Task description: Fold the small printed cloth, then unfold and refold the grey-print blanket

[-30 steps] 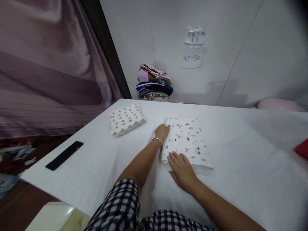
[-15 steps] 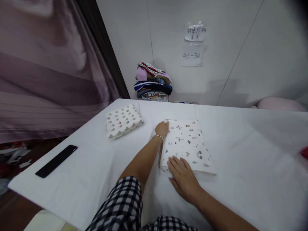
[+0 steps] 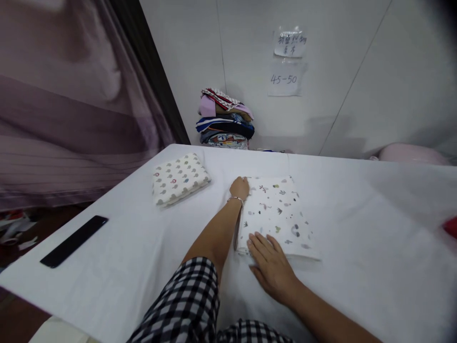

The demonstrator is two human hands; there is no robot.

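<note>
A folded white cloth [image 3: 276, 214] with small printed animals lies on the white table [image 3: 357, 228] in front of me. My left hand [image 3: 239, 187] rests at its far left corner, fingers curled onto the edge. My right hand [image 3: 270, 263] lies flat, fingers spread, on the cloth's near left corner. A second folded cloth [image 3: 179, 177] with a grey and red pattern lies apart at the left.
A black phone [image 3: 74, 240] lies near the table's left edge. A stack of folded clothes [image 3: 224, 120] stands against the white wall behind the table. A mauve curtain [image 3: 71, 105] hangs at the left. A red thing [image 3: 450, 226] shows at the right edge.
My left hand has slid a little farther along the cloth's left edge to the far corner. The right hand has stayed put. The view has shifted slightly.
</note>
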